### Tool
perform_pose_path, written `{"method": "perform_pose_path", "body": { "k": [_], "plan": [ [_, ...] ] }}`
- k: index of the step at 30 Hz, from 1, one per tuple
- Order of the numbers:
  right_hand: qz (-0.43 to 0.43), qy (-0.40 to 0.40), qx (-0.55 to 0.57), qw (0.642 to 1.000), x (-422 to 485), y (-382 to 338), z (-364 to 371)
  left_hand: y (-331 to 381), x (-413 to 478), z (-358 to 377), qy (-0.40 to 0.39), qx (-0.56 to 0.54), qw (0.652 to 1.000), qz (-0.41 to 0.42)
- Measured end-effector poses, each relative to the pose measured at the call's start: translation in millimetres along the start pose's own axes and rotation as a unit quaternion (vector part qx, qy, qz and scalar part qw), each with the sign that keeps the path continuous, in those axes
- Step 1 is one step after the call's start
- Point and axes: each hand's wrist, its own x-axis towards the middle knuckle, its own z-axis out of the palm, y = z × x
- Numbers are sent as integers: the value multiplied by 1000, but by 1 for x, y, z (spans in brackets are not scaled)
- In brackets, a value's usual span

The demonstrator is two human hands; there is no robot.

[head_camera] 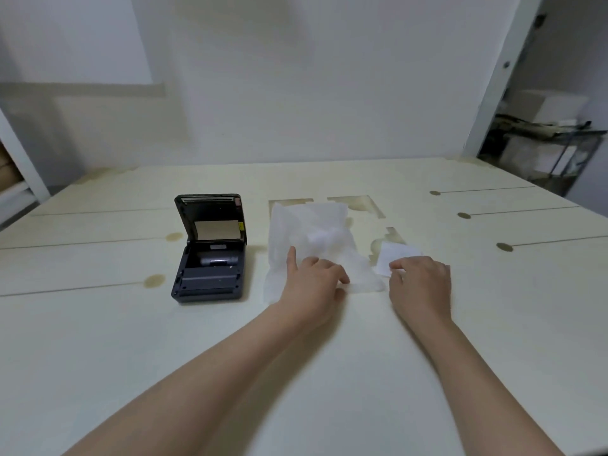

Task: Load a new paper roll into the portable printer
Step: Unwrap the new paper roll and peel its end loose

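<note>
The dark printer (209, 255) sits lid-up; the left hand (312, 281) presses loosely on white wrapping (309, 238), and the right hand (421, 284) pinches a paper slip (393, 256) on the wide bare surface (296, 373).

The surface (98, 340) lies bare in front of me and to my left, so either arm can sweep there. The printer (209, 258) stands with its lid upright, walling off its far side; its bay is reachable from above. Between printer and my left hand (312, 281), a crumpled wrapper (309, 238) crowds the middle.
</note>
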Motion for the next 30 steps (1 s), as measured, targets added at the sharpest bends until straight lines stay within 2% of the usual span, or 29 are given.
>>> {"method": "perform_pose_path", "body": {
  "k": [2,4,7,10,13,16,19,21,26,30],
  "plan": [
    [-27,10,35,999,-1,-1,-1,-3,1,2,11,0,1000,-17],
    [-74,-28,79,994,-5,-4,-2,-6,2,2,20,2,999,-37],
    [-133,-77,82,985,-7,-10,2,-13,6,4,30,5,996,-80],
    [-118,-42,110,986,-4,-13,2,-13,9,5,52,-20,993,-102],
    [-140,-39,123,982,-4,-15,-1,-4,11,5,81,-44,992,-90],
    [-150,-28,139,978,-6,-17,-1,7,13,6,134,-108,985,-28],
    [-129,-8,158,979,-7,-16,-7,17,12,1,153,-163,974,29],
    [-113,-9,178,978,-7,-15,-9,22,11,-2,151,-154,976,36],
    [-108,-9,196,975,-11,-16,-10,24,12,-6,169,-148,975,-7],
    [-89,9,147,985,-10,-16,-6,21,11,0,202,-76,976,-8]
  ]
}}
